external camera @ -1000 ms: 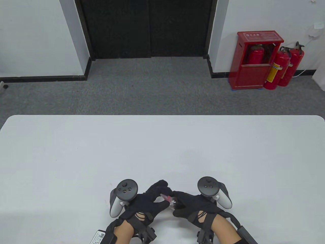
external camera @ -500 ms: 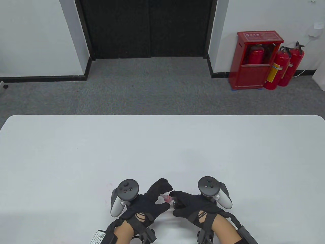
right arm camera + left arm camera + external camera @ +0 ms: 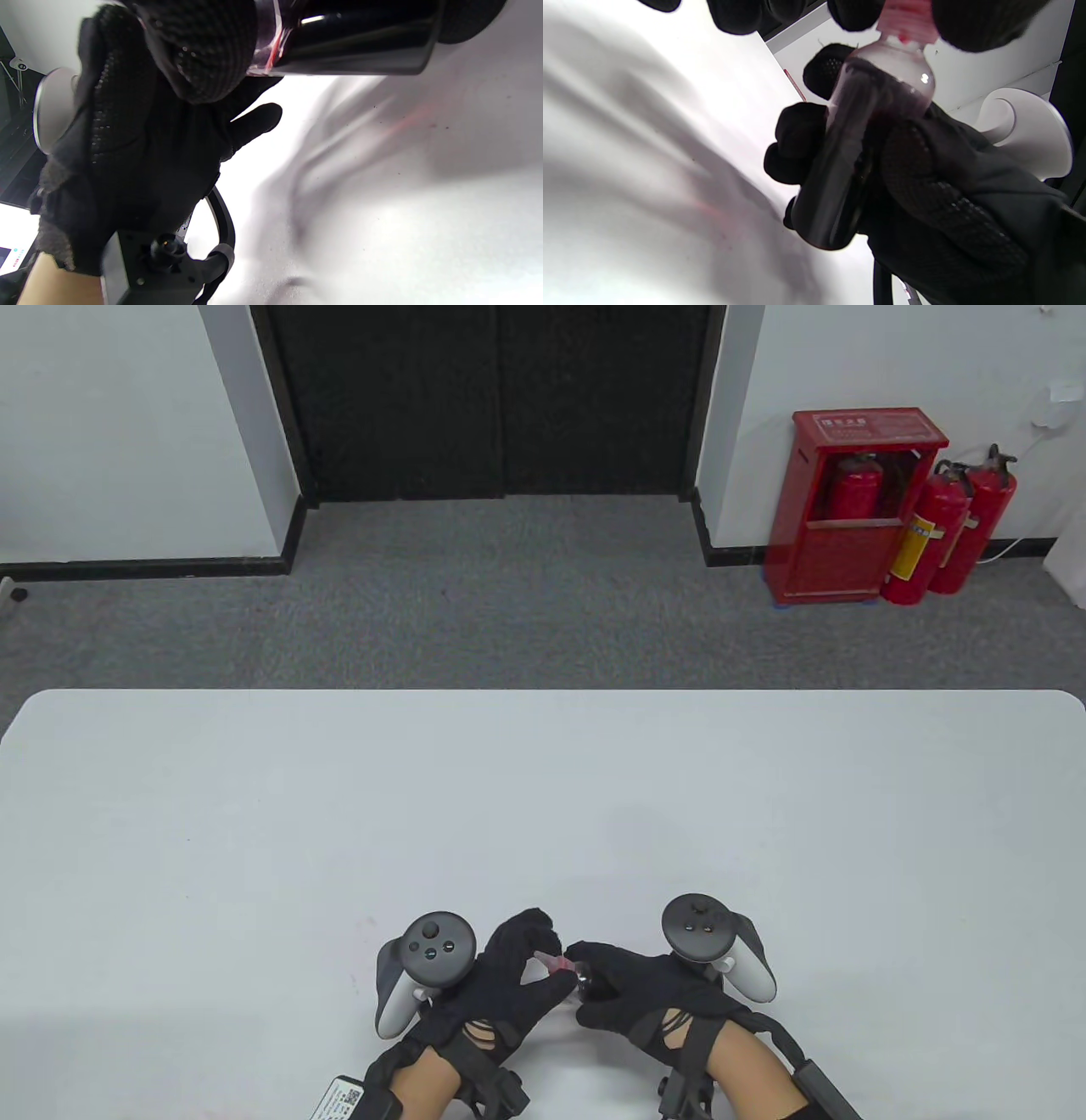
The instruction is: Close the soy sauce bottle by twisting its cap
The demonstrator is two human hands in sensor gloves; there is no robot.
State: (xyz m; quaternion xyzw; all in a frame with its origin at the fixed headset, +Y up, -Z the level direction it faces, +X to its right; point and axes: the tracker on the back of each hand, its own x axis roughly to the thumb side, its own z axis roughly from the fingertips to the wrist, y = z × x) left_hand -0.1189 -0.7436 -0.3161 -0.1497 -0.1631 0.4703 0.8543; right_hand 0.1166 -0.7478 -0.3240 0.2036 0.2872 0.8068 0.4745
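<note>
A small soy sauce bottle with dark liquid is held tilted just above the table, near its front edge. Its red cap points left. My right hand grips the bottle's body. My left hand pinches the cap between thumb and fingers. In the left wrist view the bottle sits in the right glove and the cap is between my left fingertips. In the right wrist view the bottle is at the top and the left glove covers the cap.
The white table stretches far and wide of the hands. Beyond its far edge is grey carpet, a dark double door, and a red fire extinguisher cabinet with two extinguishers at the back right.
My left hand has turned about the cap, its tracker shifting right and its fingers curling closer in. My right hand and the bottle have stayed in place.
</note>
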